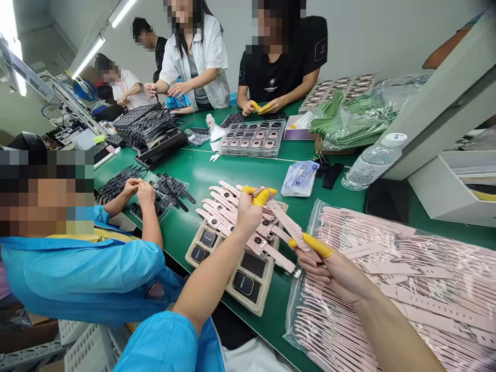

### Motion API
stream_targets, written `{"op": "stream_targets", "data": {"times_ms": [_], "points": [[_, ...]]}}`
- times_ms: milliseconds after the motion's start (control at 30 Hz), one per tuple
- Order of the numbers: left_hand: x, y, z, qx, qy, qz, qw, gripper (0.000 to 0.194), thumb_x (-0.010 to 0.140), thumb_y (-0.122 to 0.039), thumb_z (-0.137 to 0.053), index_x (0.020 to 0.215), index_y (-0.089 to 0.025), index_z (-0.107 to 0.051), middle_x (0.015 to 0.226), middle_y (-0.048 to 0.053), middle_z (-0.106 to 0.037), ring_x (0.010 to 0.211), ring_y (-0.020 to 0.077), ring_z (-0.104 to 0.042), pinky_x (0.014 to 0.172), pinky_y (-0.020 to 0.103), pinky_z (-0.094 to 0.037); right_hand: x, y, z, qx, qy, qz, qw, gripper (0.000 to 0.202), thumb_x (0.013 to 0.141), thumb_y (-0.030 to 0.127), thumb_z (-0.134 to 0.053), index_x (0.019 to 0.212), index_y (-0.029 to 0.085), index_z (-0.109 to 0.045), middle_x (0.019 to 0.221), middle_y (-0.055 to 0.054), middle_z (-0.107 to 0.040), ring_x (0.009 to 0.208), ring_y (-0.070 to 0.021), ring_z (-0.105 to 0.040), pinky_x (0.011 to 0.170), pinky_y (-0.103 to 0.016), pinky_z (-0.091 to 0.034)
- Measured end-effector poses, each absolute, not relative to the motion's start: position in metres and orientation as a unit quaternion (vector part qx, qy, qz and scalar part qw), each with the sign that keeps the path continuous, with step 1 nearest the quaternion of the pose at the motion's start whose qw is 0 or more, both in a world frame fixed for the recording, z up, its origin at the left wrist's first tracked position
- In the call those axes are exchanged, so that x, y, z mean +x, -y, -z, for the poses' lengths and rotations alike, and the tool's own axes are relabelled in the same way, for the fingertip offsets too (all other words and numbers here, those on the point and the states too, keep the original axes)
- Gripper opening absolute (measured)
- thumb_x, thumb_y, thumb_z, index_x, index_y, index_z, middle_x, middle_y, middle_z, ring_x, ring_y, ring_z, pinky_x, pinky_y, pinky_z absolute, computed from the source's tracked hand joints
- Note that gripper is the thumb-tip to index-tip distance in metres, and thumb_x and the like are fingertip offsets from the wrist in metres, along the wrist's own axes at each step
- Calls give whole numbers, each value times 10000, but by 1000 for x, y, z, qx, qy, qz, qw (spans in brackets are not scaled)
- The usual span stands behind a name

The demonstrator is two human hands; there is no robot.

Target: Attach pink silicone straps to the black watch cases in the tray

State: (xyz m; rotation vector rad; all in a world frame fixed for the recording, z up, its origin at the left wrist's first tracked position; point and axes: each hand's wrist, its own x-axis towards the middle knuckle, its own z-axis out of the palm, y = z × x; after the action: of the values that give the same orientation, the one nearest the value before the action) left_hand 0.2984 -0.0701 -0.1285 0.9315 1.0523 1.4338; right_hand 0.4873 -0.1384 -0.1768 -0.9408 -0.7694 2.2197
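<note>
My left hand [251, 209], with yellow finger covers, is closed on a small pink watch part above the beige tray [188, 253]. Between my hands stretches a pink watch strap [287, 223], its lower end pinched by my right hand [320, 261], which has yellow covers on thumb and finger. Several pink watches with straps [220, 209] lie across the tray's back, below and behind my left hand. Square dark watch faces [243, 283] sit in the front compartments. Beside my right hand is a clear bag [426, 289] packed with pink straps.
Co-workers handle parts at the left and across the green table [209, 173]. A water bottle [372, 161], a white packet [299, 178], a tray of watches [253, 138], green straps [356, 121] and black straps [149, 129] stand farther back.
</note>
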Motion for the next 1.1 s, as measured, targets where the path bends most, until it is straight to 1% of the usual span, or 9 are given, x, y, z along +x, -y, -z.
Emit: {"op": "stream_targets", "data": {"times_ms": [167, 333, 433, 533, 667, 733, 800, 900, 1100], "points": [[297, 70, 127, 378, -458, -625, 507, 539, 773, -536, -851, 964, -199, -476, 1037, 84, -740, 849, 192, -736, 503, 189, -527, 487, 138, 175, -349, 289, -829, 327, 446, 885, 584, -723, 722, 200, -567, 570, 59, -390, 444, -41, -136, 329, -150, -198], [298, 66, 133, 370, -469, -642, 481, 479, 825, -502, -817, 991, -191, -493, 1026, 91, -750, 837, 191, -735, 481, 184, -527, 490, 136, 175, -343, 269, -835, 334, 280, 855, 413, -786, 827, 209, -595, 592, 67, -438, 421, -37, -182, 319, -138, -188], [290, 60, 130, 346, -477, -671, 450, 436, 858, -457, -796, 1010, -196, -482, 1021, 79, -748, 795, 153, -707, 481, 164, -509, 493, 135, 176, -355, 275, -829, 333, 293, 842, 427, -804, 861, 197, -624, 578, 77, -423, 414, -28, -191, 325, -135, -176], [283, 56, 125, 308, -498, -687, 430, 404, 894, -442, -760, 1035, -203, -466, 1019, 69, -744, 726, 114, -654, 480, 153, -479, 495, 133, 176, -367, 287, -798, 383, 338, 822, 467, -828, 857, 199, -624, 593, 58, -480, 423, -38, -286, 349, -154, -262], [292, 62, 133, 394, -515, -579, 495, 370, 917, -447, -721, 1059, -188, -499, 959, 57, -742, 573, 89, -570, 484, 191, -465, 494, 131, 173, -373, 297, -743, 470, 409, 743, 464, -899, 826, 214, -585, 666, 33, -584, 471, -61, -422, 416, -188, -374], [303, 70, 142, 488, -505, -493, 513, 302, 940, -390, -681, 1098, -167, -553, 995, 79, -747, 658, 122, -643, 592, 239, -541, 491, 131, 171, -362, 311, -738, 477, 414, 763, 504, -877, 827, 210, -592, 693, 24, -607, 473, -60, -426, 433, -202, -393], [311, 76, 150, 599, -476, -411, 495, 241, 960, -291, -619, 1160, -157, -610, 1110, 113, -749, 911, 185, -720, 836, 325, -597, 487, 132, 169, -350, 332, -737, 474, 403, 802, 532, -838, 828, 204, -606, 714, 9, -628, 483, -67, -439, 453, -216, -416], [316, 82, 156, 757, -419, -310, 394, 332, 928, -145, -529, 1233, -171, -656, 1284, 128, -709, 1226, 242, -655, 1109, 426, -503, 483, 133, 168, -347, 350, -736, 464, 414, 813, 545, -819, 784, 200, -593, 673, 5, -617, 475, -72, -432, 441, -218, -403], [311, 82, 153, 853, -369, -218, 298, 530, 849, -64, -453, 1335, -178, -633, 1356, 128, -647, 1275, 242, -612, 1134, 423, -493, 485, 134, 168, -360, 338, -754, 433, 439, 778, 570, -825, 795, 201, -587, 523, 52, -534, 362, -30, -248, 343, -186, -217]]}}
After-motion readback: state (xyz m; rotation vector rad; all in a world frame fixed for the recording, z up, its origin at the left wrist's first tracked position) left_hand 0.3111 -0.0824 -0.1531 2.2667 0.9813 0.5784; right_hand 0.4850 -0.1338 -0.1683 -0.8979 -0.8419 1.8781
